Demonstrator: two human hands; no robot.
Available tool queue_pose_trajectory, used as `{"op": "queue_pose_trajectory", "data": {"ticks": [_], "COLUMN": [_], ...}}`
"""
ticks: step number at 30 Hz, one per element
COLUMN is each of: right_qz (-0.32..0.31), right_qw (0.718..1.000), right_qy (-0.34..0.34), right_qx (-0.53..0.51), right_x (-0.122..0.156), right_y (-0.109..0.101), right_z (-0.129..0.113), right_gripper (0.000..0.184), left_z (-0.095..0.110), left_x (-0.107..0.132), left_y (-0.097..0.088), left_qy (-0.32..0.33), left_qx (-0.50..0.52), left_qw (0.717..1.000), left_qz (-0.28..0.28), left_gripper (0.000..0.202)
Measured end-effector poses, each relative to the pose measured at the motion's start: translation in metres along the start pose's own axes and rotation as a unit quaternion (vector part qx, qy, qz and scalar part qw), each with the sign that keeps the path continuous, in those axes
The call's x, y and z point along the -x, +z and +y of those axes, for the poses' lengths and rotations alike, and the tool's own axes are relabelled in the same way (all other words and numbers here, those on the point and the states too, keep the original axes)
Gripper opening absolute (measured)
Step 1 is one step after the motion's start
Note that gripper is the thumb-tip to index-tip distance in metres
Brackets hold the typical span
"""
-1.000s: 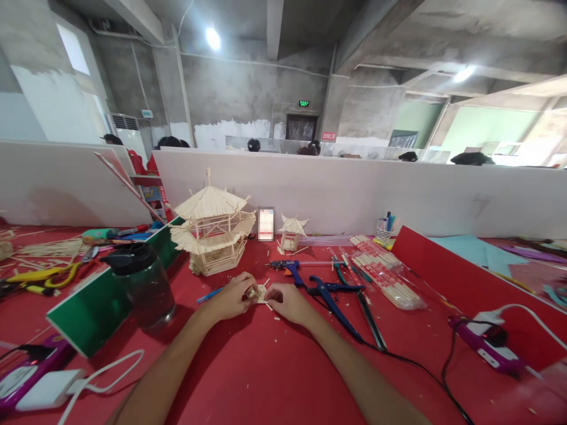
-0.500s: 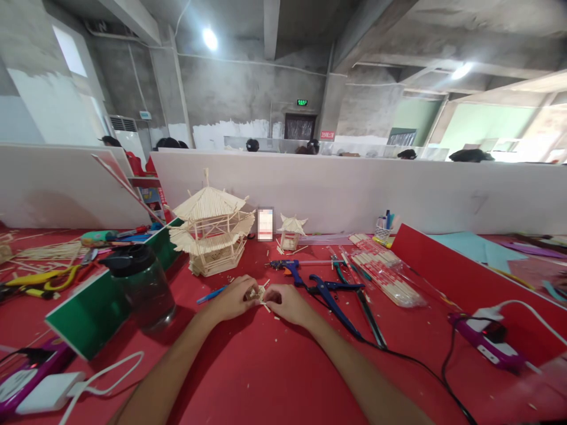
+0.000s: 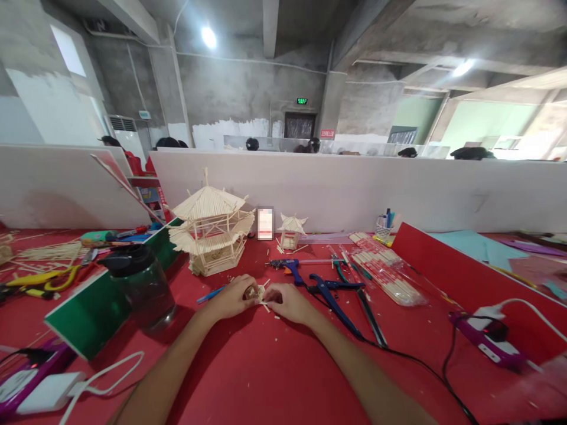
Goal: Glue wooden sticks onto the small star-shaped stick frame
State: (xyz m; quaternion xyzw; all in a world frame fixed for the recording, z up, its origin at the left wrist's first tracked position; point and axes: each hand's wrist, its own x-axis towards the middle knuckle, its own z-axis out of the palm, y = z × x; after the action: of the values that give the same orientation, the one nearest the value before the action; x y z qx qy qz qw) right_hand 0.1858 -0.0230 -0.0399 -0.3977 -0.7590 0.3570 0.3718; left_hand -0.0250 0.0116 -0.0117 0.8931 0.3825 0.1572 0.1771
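Between my hands, low over the red tabletop, is a small wooden-stick piece with thin sticks jutting out on its right. My left hand curls round its left side, fingers closed on it. From the right, my right hand pinches at its edge; thumb and forefinger are bent together there, and the exact contact is partly hidden. A large stick pavilion stands behind my left hand, and a smaller stick pavilion stands farther back. A blue pen lies beside my left hand.
Right of my hands lie a blue glue gun, a blue cutter and bagged wooden sticks. A dark water bottle stands left by a green board. Purple power strips flank the workspace. A white partition runs behind.
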Motion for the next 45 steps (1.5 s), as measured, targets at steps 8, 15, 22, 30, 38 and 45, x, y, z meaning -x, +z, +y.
{"op": "queue_pose_trajectory", "data": {"ticks": [8,15,22,30,38,45], "right_qz": [0.007,-0.006,0.083,0.204,0.247,0.219], "right_qw": [1.000,1.000,0.990,0.937,0.925,0.938], "right_qy": [0.000,-0.016,-0.020,0.009,0.037,0.036], "right_qx": [-0.012,0.006,0.110,0.285,0.286,0.268], "right_x": [-0.001,-0.001,-0.003,0.002,0.009,0.006], "right_y": [0.001,-0.001,-0.016,-0.059,-0.093,-0.084], "right_z": [0.001,-0.001,0.000,0.007,0.026,0.027], "right_gripper": [0.019,0.021,0.017,0.018,0.016,0.016], "left_z": [-0.001,0.000,0.000,0.001,0.002,0.008], "left_x": [-0.001,-0.001,-0.001,-0.001,0.000,0.002], "left_y": [0.002,0.001,0.002,0.001,0.002,-0.001], "left_qy": [0.012,0.012,-0.006,-0.004,0.007,0.008], "left_qx": [-0.007,-0.006,-0.014,-0.022,-0.022,-0.018], "left_qw": [1.000,1.000,1.000,1.000,1.000,1.000], "left_qz": [0.006,0.004,0.005,-0.001,0.005,0.008], "left_gripper": [0.036,0.038,0.023,0.021,0.019,0.023]}}
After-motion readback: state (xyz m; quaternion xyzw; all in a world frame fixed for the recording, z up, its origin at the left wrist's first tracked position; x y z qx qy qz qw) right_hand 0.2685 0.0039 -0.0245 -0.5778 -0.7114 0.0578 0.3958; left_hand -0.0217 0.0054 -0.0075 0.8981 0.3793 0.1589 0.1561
